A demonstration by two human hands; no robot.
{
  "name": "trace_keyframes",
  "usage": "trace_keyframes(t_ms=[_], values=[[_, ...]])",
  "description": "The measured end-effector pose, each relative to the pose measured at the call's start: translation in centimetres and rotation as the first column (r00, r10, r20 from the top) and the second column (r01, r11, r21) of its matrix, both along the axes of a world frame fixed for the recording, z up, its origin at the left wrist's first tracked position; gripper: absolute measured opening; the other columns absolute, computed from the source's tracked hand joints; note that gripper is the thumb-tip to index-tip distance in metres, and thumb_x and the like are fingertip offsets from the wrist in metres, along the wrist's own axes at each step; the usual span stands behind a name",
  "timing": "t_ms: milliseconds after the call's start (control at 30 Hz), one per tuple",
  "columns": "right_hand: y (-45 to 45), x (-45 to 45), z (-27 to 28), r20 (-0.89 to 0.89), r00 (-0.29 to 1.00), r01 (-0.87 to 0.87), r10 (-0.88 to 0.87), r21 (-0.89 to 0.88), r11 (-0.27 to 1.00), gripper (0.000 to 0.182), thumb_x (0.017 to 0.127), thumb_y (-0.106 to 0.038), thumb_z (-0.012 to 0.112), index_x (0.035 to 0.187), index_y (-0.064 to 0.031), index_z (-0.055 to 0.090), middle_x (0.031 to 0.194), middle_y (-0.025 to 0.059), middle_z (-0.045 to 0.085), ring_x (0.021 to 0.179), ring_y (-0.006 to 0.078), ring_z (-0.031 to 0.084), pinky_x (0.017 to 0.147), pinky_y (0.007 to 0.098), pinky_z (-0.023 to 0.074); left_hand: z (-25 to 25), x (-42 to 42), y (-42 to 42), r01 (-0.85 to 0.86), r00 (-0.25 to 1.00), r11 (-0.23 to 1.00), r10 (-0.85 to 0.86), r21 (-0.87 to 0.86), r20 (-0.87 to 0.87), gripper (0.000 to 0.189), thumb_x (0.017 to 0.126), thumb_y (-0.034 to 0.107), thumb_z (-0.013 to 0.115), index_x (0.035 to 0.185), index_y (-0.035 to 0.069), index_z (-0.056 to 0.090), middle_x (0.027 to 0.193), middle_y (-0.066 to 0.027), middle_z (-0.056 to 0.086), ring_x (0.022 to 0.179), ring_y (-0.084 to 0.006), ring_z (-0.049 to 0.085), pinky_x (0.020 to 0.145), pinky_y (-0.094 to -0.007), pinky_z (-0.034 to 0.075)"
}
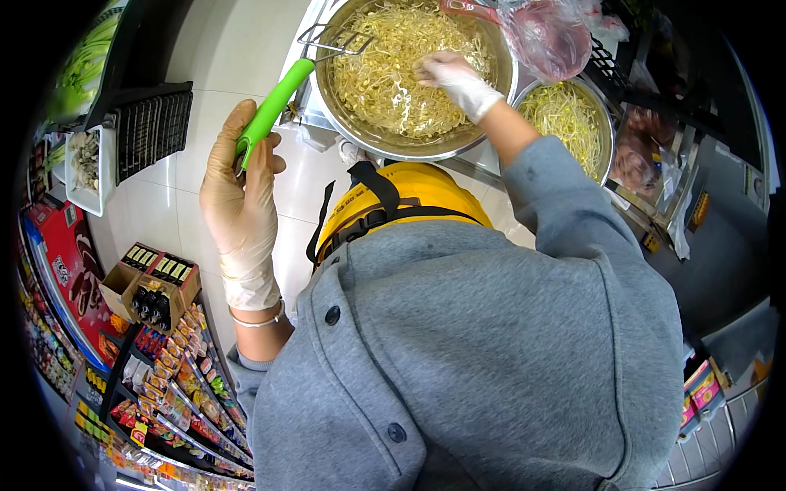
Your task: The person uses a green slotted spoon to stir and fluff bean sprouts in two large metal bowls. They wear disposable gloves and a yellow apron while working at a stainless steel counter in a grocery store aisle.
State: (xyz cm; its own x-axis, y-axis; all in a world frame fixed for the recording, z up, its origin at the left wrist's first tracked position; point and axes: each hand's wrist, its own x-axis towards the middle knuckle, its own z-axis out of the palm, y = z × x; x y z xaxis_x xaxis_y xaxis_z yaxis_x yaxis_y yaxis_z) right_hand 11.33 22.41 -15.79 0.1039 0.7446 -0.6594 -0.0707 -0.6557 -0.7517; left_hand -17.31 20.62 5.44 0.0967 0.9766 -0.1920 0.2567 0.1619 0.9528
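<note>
In my gloved left hand (242, 196) is a kitchen tool with a bright green handle (276, 101) and a bent-wire head (334, 43). The wire end reaches over the left rim of a wide metal basin (393, 151). Soaking in water inside the basin is a mass of bean sprouts (381, 80). My right hand (451, 80), in a thin whitish glove, is at the sprouts on the basin's right side with its fingers curled. Whether sprouts are between those fingers is hidden.
Right of the basin stands a smaller metal bowl (605, 135) of yellow-headed sprouts (565, 123). A pink scoop (546, 40) and clear plastic bags lie above it. At left are a black crate (153, 126), a white tub (92, 190), bottle cartons (156, 270) and snack shelves (178, 393).
</note>
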Motion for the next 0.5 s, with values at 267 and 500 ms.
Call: trace_keyframes(t_ms=[267,500], values=[[2.0,-6.1,-1.9,-0.151,0.984,0.074,-0.099,-0.164,0.984,0.032,0.081,0.009,0.046,0.113,0.0047,0.047,0.102,0.0182,0.057,0.094,0.0249,0.060,0.081,0.0280,0.0542,0.5,-0.3,-0.6,-0.030,0.999,1.000,0.030,0.000,0.019,0.033,0.091,0.008,0.051,0.123,-0.001,0.049,0.096,-0.0095,0.059,0.076,-0.0083,0.053,0.065,-0.0188,0.045],[3.7,-8.9,-1.7,-0.375,0.871,0.243,-0.319,-0.236,0.941,0.018,0.079,0.009,0.047,0.096,0.0035,0.049,0.093,0.0146,0.052,0.088,0.0264,0.058,0.080,0.0340,0.0550,0.7,-1.0,-1.0,-0.073,0.997,0.997,0.073,-0.006,0.018,0.033,0.090,0.006,0.053,0.123,-0.001,0.049,0.101,-0.0088,0.058,0.083,-0.0102,0.056,0.068,-0.0208,0.047]])
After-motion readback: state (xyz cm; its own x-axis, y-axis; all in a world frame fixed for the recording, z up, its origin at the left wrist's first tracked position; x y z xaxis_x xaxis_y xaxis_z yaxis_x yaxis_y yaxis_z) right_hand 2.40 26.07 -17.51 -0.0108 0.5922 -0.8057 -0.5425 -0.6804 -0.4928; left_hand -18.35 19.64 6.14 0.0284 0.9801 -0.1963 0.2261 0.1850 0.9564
